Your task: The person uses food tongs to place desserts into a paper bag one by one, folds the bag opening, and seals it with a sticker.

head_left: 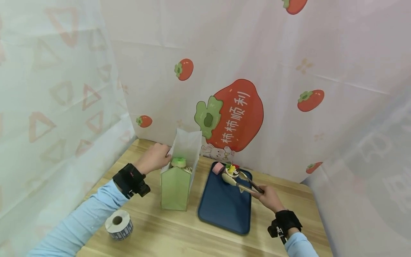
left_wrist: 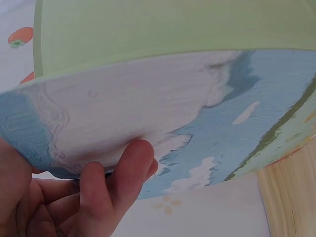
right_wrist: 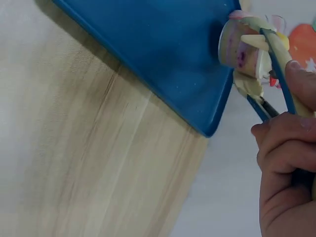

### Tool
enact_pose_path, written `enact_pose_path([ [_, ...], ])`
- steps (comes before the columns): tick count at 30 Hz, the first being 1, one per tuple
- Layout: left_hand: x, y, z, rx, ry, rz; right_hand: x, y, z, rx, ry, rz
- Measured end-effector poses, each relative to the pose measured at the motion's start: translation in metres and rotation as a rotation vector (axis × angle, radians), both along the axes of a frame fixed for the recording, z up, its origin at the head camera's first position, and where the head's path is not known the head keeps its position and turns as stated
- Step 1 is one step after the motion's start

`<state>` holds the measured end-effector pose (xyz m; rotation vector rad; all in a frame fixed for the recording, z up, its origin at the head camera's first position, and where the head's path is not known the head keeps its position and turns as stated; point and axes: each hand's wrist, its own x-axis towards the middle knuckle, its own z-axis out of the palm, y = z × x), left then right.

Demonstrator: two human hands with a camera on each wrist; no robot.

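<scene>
My left hand (head_left: pixel 153 159) pinches the upper left edge of an upright, open paper bag (head_left: pixel 174 189). In the left wrist view the fingers (left_wrist: pixel 129 165) curl at the rim of its blue-and-white printed side. A green-topped pastry (head_left: pixel 178 163) shows in the bag's mouth; deeper contents are hidden. My right hand (head_left: pixel 270 198) grips food tongs (head_left: pixel 246 188). Their tips lie around a small round cake (right_wrist: pixel 243 52) with fruit on top, at the far end of the blue tray (head_left: pixel 224 210). Beside it sits a pink cake piece (head_left: pixel 218 168).
A roll of labels (head_left: pixel 119 225) stands on the wooden table (head_left: pixel 167 235) at the near left, close to my left sleeve. Behind the table hangs a printed curtain (head_left: pixel 154 89), with more sheeting at both sides.
</scene>
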<state>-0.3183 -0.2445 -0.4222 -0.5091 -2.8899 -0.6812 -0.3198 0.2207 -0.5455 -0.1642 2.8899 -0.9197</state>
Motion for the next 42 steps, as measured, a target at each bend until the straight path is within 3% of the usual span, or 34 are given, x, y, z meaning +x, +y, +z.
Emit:
enact_pose_path([
  [4,0.001,-0.002,0.001,0.009,-0.010,-0.007,0.010,0.009,0.014,-0.122,-0.071,-0.004],
  [7,0.001,-0.003,0.001,0.013,-0.022,-0.010,0.019,0.012,0.032,-0.183,-0.100,0.006],
  [12,0.000,-0.005,0.002,0.020,-0.021,-0.013,0.032,0.011,0.072,-0.181,-0.098,0.035],
  [22,-0.001,-0.005,0.004,0.012,-0.050,-0.003,0.044,-0.004,0.150,-0.152,0.005,0.219],
  [28,-0.002,-0.003,0.004,0.030,-0.092,-0.018,0.037,-0.021,0.206,-0.040,0.042,0.314],
  [33,-0.001,-0.001,0.003,0.032,-0.112,-0.017,0.023,-0.043,0.247,0.090,0.060,0.390],
  [37,0.000,-0.001,0.003,0.035,-0.107,-0.013,0.010,-0.067,0.266,0.151,0.081,0.445],
  [42,0.002,0.000,0.004,0.043,-0.107,-0.017,-0.002,-0.099,0.278,0.189,0.117,0.525],
])
